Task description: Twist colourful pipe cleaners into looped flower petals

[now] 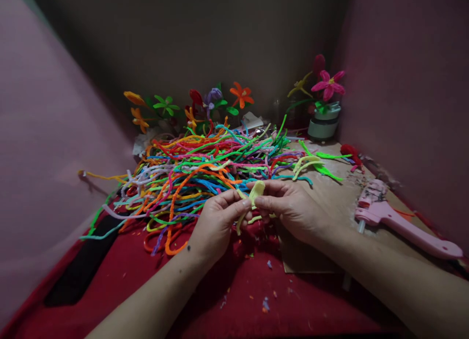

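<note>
Both my hands meet at the middle of the view over a red cloth. My left hand and my right hand pinch a pale yellow-green pipe cleaner between thumbs and fingers. It is bent into a small loop at the top, and its tail hangs down between the hands. Just behind them lies a big tangled pile of pipe cleaners in many colours.
A pink glue gun lies on a brown board at the right. Finished pipe-cleaner flowers stand at the back, and a pink flower sits in a small pot. Pink walls close in on both sides.
</note>
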Available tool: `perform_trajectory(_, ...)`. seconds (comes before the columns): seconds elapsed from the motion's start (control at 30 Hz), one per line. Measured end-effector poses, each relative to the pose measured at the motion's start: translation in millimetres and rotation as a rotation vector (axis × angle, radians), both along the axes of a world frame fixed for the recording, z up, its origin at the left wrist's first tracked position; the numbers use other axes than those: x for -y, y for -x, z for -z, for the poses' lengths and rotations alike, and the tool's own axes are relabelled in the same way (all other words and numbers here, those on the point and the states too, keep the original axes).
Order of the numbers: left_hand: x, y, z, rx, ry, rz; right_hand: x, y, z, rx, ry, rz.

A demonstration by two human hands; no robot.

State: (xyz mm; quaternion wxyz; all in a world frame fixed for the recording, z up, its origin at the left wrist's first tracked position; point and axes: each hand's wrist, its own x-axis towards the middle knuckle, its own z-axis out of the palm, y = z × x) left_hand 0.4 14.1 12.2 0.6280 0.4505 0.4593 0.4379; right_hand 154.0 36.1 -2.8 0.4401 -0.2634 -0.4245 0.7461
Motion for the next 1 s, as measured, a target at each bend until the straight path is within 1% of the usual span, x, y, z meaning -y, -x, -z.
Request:
perform_trajectory(0.1, -1.8, 1.4, -1.2, 0.063, 0.04, 0.041, -2.1, -1.8, 2.4, 0.047, -0.04, -0.043)
perform_trajectory(0.23, -1.9, 1.4, -1.9, 0.104, 0.052, 0.056, -3.1, -2.8, 4.0, 0.074, -0.08, -0.017)
perform_trajectory(0.43, 1.3, 0.4, -1.0, 0.064, 0.026, 0.034, -1.4, -2.2, 2.9, 0.1, -0.084, 0.011)
perform_trajectory(0.53, 2.3, 0.0, -1.1, 0.011, 0.003, 0.004, -1.1, -2.2, 2.4, 0.099, -0.067, 0.002)
perform_trajectory(0.77, 3.2, -0.7, -3.6, -0.035, -0.03, -0.051, -0.6, -2.4, 1.5, 0.024, 0.02, -0.106)
perform_trajectory(0.87, 4.2, -1.9, -4.9, -0.068, -0.062, -0.034, -0.1, -0.9, 1.9, 0.035, -0.006, -0.081)
perform_trajectory(1.0, 5.0, -4.5, -4.9, -0.125, -0.125, -0.045, -0.5, 1.8, 1.5, 0.07, -0.001, 0.009)
